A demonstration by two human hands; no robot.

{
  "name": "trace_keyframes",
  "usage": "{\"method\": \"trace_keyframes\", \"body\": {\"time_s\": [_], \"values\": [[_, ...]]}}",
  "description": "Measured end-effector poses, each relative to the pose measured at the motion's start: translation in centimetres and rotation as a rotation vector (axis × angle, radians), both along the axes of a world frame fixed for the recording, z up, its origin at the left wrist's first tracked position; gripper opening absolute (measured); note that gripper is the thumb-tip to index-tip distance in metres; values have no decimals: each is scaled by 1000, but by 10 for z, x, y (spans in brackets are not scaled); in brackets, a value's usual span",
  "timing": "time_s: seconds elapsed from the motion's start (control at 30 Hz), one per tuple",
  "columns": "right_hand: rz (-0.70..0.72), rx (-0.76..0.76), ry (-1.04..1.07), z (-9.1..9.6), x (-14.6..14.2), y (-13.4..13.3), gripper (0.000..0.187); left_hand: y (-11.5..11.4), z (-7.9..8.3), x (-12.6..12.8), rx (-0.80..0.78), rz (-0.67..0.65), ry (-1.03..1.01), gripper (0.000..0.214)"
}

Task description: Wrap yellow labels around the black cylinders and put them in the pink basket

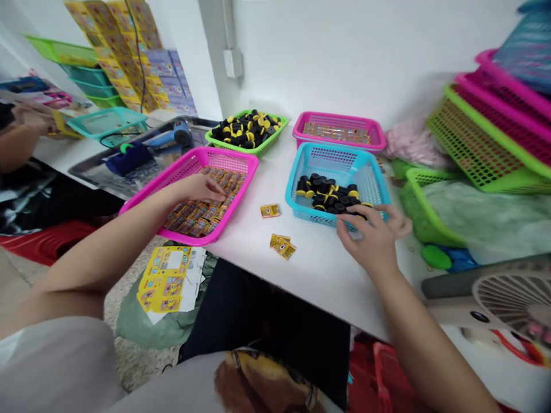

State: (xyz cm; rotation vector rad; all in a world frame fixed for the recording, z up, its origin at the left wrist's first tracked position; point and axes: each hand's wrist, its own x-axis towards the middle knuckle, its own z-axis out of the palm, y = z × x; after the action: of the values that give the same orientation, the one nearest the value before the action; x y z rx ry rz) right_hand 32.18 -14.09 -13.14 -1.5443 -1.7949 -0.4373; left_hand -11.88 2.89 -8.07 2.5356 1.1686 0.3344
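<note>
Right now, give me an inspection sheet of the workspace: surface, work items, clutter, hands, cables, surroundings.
Surface: white table, small yellow packets loose on it.
Work items: printed pieces in rows in the near pink basket; black-and-yellow pieces in the blue basket.
Clutter: fan and stacked baskets at right.
Hands: left hand inside the pink basket; right hand at the blue basket's near rim; both grips unclear.
Cables: dark cable before stacked yellow boxes.
Surroundings: white wall; another person's arm at far left.
</note>
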Motion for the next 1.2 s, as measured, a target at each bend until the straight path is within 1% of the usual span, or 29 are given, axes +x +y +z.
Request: {"method": "trace_keyframes", "body": {"time_s": [0.07,0.1,0.13,0.17,0.2,0.23,0.27,0.3,0.33,0.37,0.4,0.43,0.47,0.5,0.53,0.57,0.63,0.7,0.77,0.83,0.9,0.93,1.0,1.03,1.13,1.2], "values": [[-71,12,80,12,1,8,23,9,-8,-5,23,-59,60,55],[-109,-7,105,19,2,14,25,12,-9,-7,49,-72,84,56],[-129,-72,116,26,2,22,27,15,-9,-7,67,-85,104,55],[-118,-193,111,32,1,31,28,16,-7,-6,95,-79,137,53],[-94,-364,99,37,1,42,29,14,-3,-2,137,-52,181,49],[-54,-586,69,42,-1,54,29,8,2,4,192,-7,230,46],[-35,-696,59,45,-2,66,26,-3,9,13,266,57,271,44],[-20,-750,53,48,-5,78,25,-19,15,24,348,120,306,46],[-8,-787,46,50,-8,89,29,-38,21,39,415,154,310,53],[-5,-826,20,51,-12,100,37,-61,24,55,522,170,305,54],[-10,-876,-55,53,-15,109,42,-86,24,73,545,85,303,54],[-8,-914,-99,55,-19,117,43,-111,21,90,491,-17,279,47],[-13,-945,-136,56,-23,123,42,-135,14,107,410,-92,272,38],[-20,-972,-167,58,-27,127,39,-156,4,121,344,-161,313,34],[-25,-993,-180,58,-30,131,36,-175,-8,133,346,-145,365,36],[-29,-1010,-191,59,-32,132,34,-189,-21,141,348,-136,404,44],[-28,-1036,-192,56,-35,133,37,-209,-46,148,355,-146,454,61],[-14,-1039,-161,51,-35,132,45,-219,-65,146,382,-170,453,68],[3,-1015,-106,44,-34,130,55,-223,-76,142,440,-170,418,66],[25,-975,-39,39,-32,127,59,-225,-82,138,514,-183,369,52],[50,-934,19,37,-27,123,54,-226,-85,135,570,-270,318,34],[64,-910,51,38,-24,120,51,-227,-85,134,584,-331,288,29],[118,-854,174,40,-15,113,46,-227,-83,131,566,-422,224,25],[159,-828,275,41,-9,108,46,-227,-81,130,541,-443,197,26],[306,-734,664,41,9,91,53,-222,-72,129,488,-439,156,35],[397,-630,853,38,17,78,58,-215,-67,133,466,-431,147,37]]}}
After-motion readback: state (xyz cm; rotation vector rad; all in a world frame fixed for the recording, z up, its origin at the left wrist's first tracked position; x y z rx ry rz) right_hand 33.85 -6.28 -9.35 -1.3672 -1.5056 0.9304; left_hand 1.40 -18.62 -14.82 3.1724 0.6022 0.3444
